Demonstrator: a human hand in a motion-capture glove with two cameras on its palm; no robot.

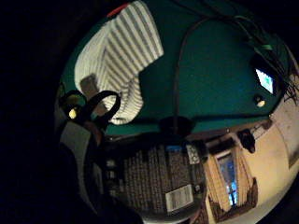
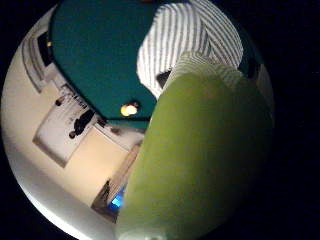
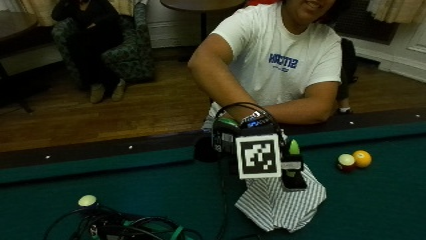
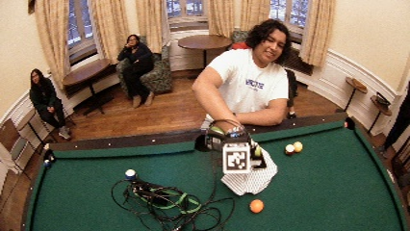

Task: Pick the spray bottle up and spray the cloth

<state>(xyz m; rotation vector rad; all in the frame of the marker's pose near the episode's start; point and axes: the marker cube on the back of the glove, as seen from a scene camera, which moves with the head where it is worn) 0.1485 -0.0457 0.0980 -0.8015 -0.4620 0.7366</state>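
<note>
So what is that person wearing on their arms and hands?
A white short-sleeved T-shirt with blue chest lettering, so both forearms are uncovered. The right hand wears a black glove with black straps and loops over it; a small green-lit part sits on top. The other hand is hidden from view.

Right hand raised, grip curled

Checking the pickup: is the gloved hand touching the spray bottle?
Touching. The thumb-side palm view shows the green spray bottle filling the palm; the outside view shows the right hand wrapped around it.
</note>
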